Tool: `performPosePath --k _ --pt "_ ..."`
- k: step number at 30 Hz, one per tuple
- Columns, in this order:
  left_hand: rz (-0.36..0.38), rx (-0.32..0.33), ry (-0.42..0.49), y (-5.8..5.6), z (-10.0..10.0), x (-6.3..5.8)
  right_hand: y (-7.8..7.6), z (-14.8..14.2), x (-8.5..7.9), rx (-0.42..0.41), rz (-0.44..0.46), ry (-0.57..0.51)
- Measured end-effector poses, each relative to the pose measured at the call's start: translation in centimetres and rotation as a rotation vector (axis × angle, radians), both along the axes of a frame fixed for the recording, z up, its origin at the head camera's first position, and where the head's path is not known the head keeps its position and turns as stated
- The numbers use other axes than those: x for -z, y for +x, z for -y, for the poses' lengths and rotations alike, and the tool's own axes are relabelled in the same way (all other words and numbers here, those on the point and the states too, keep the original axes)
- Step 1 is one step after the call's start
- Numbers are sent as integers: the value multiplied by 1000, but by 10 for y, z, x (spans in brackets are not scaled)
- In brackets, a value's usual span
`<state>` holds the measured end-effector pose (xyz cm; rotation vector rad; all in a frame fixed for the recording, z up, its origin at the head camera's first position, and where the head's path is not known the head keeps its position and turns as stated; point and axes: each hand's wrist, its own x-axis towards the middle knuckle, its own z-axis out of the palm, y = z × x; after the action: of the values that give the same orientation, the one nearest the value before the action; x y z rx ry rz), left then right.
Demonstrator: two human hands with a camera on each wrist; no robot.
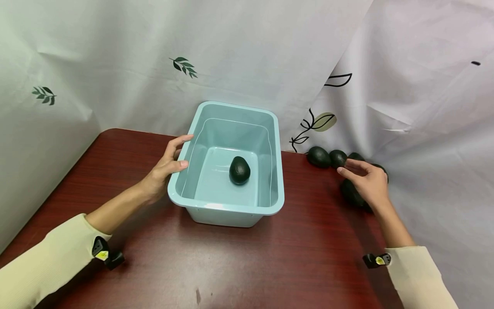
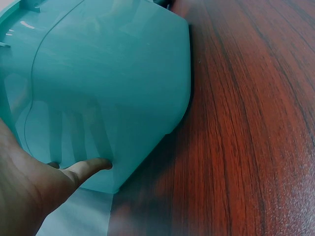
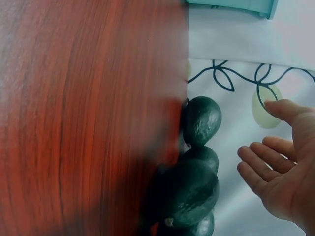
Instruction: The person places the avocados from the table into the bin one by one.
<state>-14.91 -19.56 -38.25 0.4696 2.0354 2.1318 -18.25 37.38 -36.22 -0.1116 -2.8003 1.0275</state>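
Observation:
A light blue plastic bin (image 1: 225, 207) stands on the table with one dark green avocado (image 1: 239, 170) lying on its floor. My left hand (image 1: 164, 169) is at the bin's left side, its thumb and forefinger spread along the rim. In the left wrist view, an extended digit of that left hand (image 2: 37, 184) touches the bin's outer wall (image 2: 113, 73). Over a group of avocados (image 1: 318, 157) at the right, my right hand (image 1: 368, 180) hovers with fingers loosely extended. From the right wrist, the right hand (image 3: 290, 182) shows a bare palm beside the avocados (image 3: 189, 191).
The reddish-brown wooden table (image 1: 231, 266) backs onto a white curtain (image 1: 247, 51) with leaf prints. Several avocados cluster at the table's right edge against the cloth, partly hidden by the right hand. Small black cameras (image 1: 101, 249) sit on both wrists.

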Motion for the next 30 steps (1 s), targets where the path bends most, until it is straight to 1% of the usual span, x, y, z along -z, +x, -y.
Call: performPosePath --k 12,19,22,26,30 --pt "-7 8 4 0 0 1 6 -15 5 40 25 33" --pt "-2 2 6 -1 -1 0 10 -20 6 81 80 74" --pt "-1 0 6 -1 0 0 11 -23 6 94 88 97" --pt "0 1 7 -1 0 0 14 -27 6 92 108 120" --pt "-1 2 6 -1 0 1 17 -29 4 90 151 125"
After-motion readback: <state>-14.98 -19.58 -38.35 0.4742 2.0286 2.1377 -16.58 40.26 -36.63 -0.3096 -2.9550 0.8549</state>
